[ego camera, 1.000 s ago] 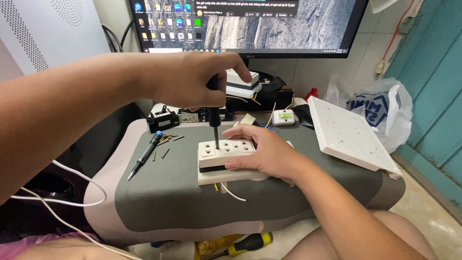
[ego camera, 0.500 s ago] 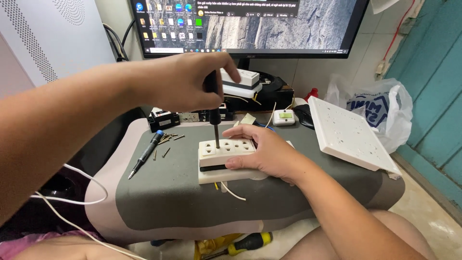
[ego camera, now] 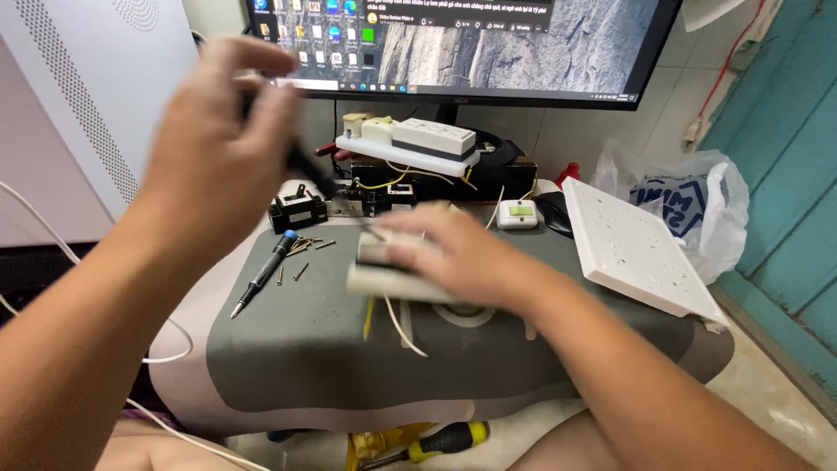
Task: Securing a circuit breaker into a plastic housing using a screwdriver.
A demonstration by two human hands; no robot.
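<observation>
I have the white plastic socket block (ego camera: 397,277) lying on the grey padded work surface (ego camera: 288,349), near its middle, and my judgement is that the work on it is only partly through: the block sits in one piece under my palm, thin pale wires (ego camera: 403,324) trail out from beneath it toward six o'clock, and a scatter of small loose screws (ego camera: 301,253) lies on the pad at about ten o'clock from it, so fastenings remain off and some fitting is left. My right hand (ego camera: 462,253) is laid flat over the block, fingers spread and curved down across its top and far edge, pressing it to the pad rather than lifting it; it is blurred, so I cannot tell exactly where each fingertip sits. My left hand (ego camera: 218,148) is raised above the pad at about eleven o'clock from the block, closed in a fist around the dark handle of a black-shafted screwdriver (ego camera: 314,170), whose shaft slants down toward the block's near corner; the blur hides whether the tip touches it. A second, slim blue-capped screwdriver (ego camera: 264,272) lies untouched on the pad at nine o'clock from the block, and a flat white square panel (ego camera: 632,249) rests at three o'clock.
</observation>
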